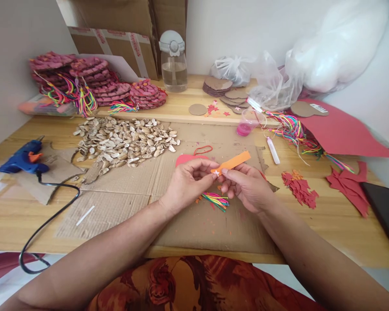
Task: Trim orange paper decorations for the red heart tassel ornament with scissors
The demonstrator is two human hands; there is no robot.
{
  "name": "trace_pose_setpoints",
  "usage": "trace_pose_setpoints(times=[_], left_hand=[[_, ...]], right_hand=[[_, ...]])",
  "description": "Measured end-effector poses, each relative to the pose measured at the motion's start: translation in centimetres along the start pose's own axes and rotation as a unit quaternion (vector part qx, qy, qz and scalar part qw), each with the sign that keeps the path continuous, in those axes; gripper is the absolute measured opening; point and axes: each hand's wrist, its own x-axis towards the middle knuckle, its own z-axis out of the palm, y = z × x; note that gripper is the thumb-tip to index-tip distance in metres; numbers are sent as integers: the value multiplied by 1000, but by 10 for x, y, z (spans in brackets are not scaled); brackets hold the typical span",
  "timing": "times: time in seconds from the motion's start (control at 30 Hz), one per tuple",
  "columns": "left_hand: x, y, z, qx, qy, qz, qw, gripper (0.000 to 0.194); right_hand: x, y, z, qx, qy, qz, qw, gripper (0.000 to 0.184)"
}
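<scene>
An orange paper strip is pinched between my two hands over the cardboard mat. My left hand grips its near left end with thumb and fingers. There a small pale star shows against the strip; whether it is attached cannot be made out. My right hand holds the strip along its lower edge, thumb on top. Below the hands lies a tassel of bright cords. Partly hidden behind my left hand is a red piece with a red cord loop.
A pile of peanut shells lies back left, beside a blue glue gun with a trailing cable. Red paper scraps, a white tube, a pink-bottomed cup and a phone sit right. A water bottle stands behind.
</scene>
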Motion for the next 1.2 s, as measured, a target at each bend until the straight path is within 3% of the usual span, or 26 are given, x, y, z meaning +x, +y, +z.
trace_pose_setpoints(times=[0.37, 0.5, 0.67, 0.77, 1.03, 1.2], left_hand=[[1, -2, 0, 14, 13, 25, 1000, 9], [1, -2, -2, 90, 23, 46, 995, 10], [-1, 0, -4, 280, 72, 162, 943, 9], [-2, 3, -5, 331, 76, 201, 919, 9], [-2, 5, -7, 369, 69, 243, 895, 8], [-3, 7, -7, 369, 54, 231, 899, 11]], right_hand=[[-2, 0, 3, 9, -9, 4, 1000, 19], [-2, 1, 4, -1, -8, 1, 1000, 19], [-3, 2, 2, -11, -5, -8, 1000, 17], [-3, 3, 1, -2, 4, -10, 1000, 16], [-1, 3, 1, 57, -4, 20, 998, 16], [-2, 2, 1, 67, -11, 28, 997, 14]])
